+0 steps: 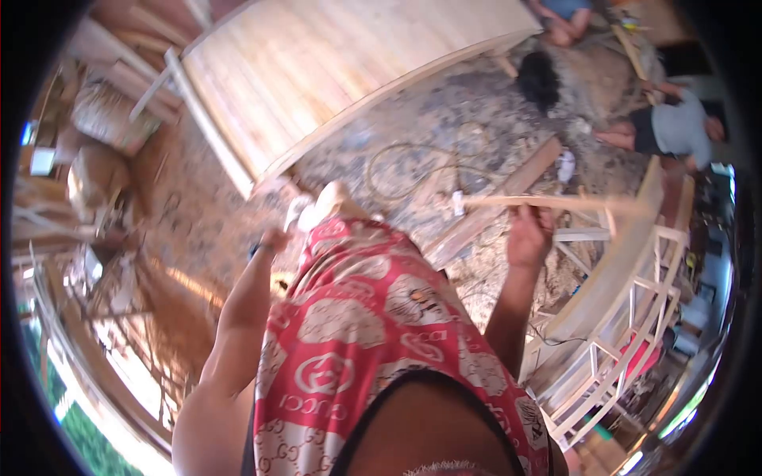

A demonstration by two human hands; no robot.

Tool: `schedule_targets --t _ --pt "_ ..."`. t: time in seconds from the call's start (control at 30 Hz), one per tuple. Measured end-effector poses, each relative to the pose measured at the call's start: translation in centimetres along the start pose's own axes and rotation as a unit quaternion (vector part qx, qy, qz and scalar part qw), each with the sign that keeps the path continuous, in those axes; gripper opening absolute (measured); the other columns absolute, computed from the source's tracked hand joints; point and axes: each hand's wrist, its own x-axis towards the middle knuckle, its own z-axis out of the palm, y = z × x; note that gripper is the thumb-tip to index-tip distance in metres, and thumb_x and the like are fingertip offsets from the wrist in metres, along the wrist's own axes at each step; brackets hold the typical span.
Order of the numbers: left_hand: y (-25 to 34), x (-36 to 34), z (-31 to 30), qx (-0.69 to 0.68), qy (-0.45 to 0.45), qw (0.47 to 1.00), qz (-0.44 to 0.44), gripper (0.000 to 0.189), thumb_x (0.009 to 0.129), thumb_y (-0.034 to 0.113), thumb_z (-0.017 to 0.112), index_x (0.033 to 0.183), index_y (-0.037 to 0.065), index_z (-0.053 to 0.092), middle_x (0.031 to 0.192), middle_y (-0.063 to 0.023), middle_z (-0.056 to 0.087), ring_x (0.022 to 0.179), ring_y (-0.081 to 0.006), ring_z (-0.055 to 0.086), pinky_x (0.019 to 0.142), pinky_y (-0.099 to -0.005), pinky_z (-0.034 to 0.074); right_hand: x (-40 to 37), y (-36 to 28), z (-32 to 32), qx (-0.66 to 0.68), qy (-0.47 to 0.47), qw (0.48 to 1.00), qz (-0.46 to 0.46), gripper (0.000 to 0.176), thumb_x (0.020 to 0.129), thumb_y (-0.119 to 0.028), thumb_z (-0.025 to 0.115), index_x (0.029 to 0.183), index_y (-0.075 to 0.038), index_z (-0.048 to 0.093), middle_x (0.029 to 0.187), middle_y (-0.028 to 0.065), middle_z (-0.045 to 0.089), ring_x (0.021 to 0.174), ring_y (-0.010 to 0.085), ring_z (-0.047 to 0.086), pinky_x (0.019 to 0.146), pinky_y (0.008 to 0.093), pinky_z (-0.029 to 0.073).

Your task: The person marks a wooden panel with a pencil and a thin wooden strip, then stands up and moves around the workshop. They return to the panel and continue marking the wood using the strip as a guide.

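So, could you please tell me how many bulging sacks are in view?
2: one pale sack at the upper left, left of the large wooden panel, and a second sack just below it. Others may be hidden in the clutter.

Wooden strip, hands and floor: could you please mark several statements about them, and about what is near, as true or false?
1. The right hand holds a thin wooden strip. True.
2. The left hand grips the same strip. False: it is away from the strip, on the other side of the body.
3. A looped cord lies on the floor. True.
4. The wearer's clothing is plain green. False: it is red and white, with a pattern.
5. Another person is in view. True.
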Motion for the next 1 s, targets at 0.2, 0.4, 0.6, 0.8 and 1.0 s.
schedule_targets --t 0.2,0.4,0.6,0.8,1.0 --pt "0.2 3.1 -3.8 -0.086 -0.046 0.991 -0.087 0.030 0.099 0.036 0.056 0.094 0.013 0.074 0.102 -0.0064 0.078 0.094 -0.0272 0.074 0.081 -0.0505 0.059 -0.1 0.4 0.5 -0.064 0.083 0.994 0.019 0.019 0.092 -0.001 0.065 0.111 -0.001 0.069 0.099 0.0009 0.068 0.091 0.0113 0.063 0.084 0.0274 0.050" --pt "-0.7 5.4 -13.8 -0.201 -0.060 0.968 -0.136 0.029 0.098 0.036 0.057 0.095 0.013 0.074 0.100 -0.0061 0.078 0.093 -0.0275 0.074 0.080 -0.0504 0.059 -0.7 2.6 -3.6 -0.072 0.053 0.996 0.025 0.016 0.093 -0.003 0.071 0.109 -0.002 0.070 0.098 0.0011 0.070 0.093 0.0098 0.065 0.087 0.0279 0.051" --pt "-0.3 8.9 -20.1 -0.212 -0.071 0.968 -0.118 0.028 0.097 0.036 0.058 0.096 0.013 0.074 0.098 -0.0057 0.078 0.092 -0.0277 0.074 0.079 -0.0504 0.059 -0.6 2.5 -6.1 -0.044 0.105 0.993 -0.024 0.015 0.092 -0.006 0.075 0.106 -0.004 0.071 0.097 0.0005 0.069 0.096 0.0104 0.065 0.088 0.0288 0.051" --pt "-0.8 12.8 -22.7 -0.107 -0.057 0.993 -0.001 0.028 0.095 0.036 0.059 0.097 0.013 0.073 0.096 -0.0054 0.077 0.091 -0.0279 0.074 0.078 -0.0503 0.059 0.3 2.3 -8.6 -0.048 0.158 0.986 -0.013 0.013 0.093 -0.007 0.072 0.105 -0.003 0.071 0.099 0.0027 0.069 0.096 0.0138 0.066 0.088 0.0301 0.051" --pt "-1.4 22.6 -27.9 -0.252 -0.049 0.966 0.039 0.040 0.091 0.037 0.063 0.127 0.023 0.070 0.108 -0.0091 0.076 0.103 -0.0312 0.072 0.084 -0.0495 0.059 4.1 3.3 -10.8 -0.188 0.216 0.956 -0.057 0.015 0.090 -0.003 0.070 0.105 -0.002 0.069 0.098 0.0078 0.066 0.095 0.0218 0.066 0.086 0.0355 0.054"
